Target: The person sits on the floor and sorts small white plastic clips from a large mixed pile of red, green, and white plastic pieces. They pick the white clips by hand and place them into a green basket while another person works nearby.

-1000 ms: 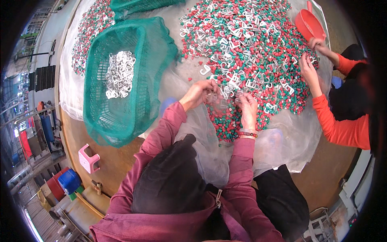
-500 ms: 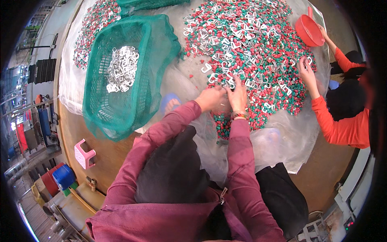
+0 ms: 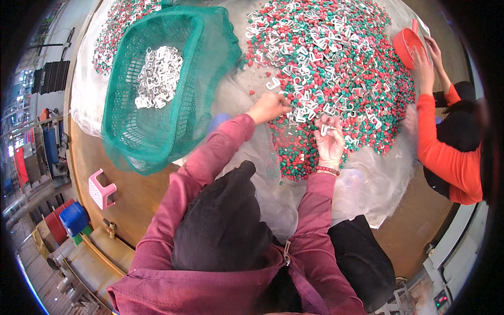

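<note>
- Piece (image 3: 326,129), small and white, sits pinched between the thumb and fingers of the right hand (image 3: 331,147), above the near part of the pile (image 3: 362,79); its long axis seems to run roughly crosswise, but which end points where is too small to tell.
- Fingertips of the left hand (image 3: 266,108) draw together at the pile's left edge, palm down; whether they pinch anything cannot be told.
- Just beyond the left hand, a loose white hook (image 3: 272,83) lies apart on the sheet (image 3: 231,94), its long axis slanting.
- The pile mixes red and green bits with white hooks pointing every way.
- To the left stands a green basket (image 3: 126,128) draped in netting (image 3: 223,58), its long side running away from the person; a heap of white hooks (image 3: 160,76) lies inside, jumbled, toward the far half.
- At far right, a co-worker's hands (image 3: 424,73) are at a red scoop (image 3: 404,47), its handle pointing away; its contents are unclear.
</note>
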`<state>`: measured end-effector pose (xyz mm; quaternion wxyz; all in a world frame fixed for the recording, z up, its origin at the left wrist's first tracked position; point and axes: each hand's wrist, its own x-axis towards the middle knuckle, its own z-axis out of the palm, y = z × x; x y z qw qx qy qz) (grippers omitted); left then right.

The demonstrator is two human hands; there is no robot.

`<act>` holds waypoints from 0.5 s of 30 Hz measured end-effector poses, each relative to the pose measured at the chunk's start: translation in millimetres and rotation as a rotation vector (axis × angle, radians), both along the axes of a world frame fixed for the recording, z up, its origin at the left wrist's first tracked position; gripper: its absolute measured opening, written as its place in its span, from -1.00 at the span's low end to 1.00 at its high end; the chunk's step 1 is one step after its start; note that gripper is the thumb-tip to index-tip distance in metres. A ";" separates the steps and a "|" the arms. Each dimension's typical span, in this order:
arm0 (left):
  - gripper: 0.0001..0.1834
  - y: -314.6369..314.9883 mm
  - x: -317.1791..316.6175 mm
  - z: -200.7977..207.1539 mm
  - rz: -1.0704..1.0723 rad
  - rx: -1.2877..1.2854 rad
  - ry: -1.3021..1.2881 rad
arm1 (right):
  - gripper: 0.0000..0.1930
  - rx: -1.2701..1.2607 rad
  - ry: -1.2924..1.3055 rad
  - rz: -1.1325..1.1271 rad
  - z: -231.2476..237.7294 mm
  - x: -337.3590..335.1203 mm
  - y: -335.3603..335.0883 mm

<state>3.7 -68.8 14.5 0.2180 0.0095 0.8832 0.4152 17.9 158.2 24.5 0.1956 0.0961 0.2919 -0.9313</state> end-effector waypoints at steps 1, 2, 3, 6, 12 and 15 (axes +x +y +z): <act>-0.74 7.9 4.1 -6.4 -0.006 -0.088 0.090 | -0.72 0.092 -0.007 -0.033 2.8 -2.9 1.8; -0.75 16.5 11.5 -11.5 -0.010 -0.195 0.170 | -0.71 0.112 -0.005 -0.004 5.3 -5.9 2.9; -0.75 21.1 14.6 -15.7 -0.024 -0.307 0.218 | -0.69 0.133 0.000 0.024 6.9 -9.4 2.9; -0.71 14.0 10.6 -19.4 -0.020 -0.169 0.232 | -0.66 0.495 -0.090 0.156 3.7 -16.4 -4.5; -0.64 -19.1 3.4 12.0 0.640 0.802 -0.324 | -0.49 1.737 0.488 0.056 -44.2 6.9 -55.8; -0.78 -13.1 0.0 21.6 0.779 1.267 -0.363 | -0.68 1.764 0.364 0.205 -54.8 15.7 -49.4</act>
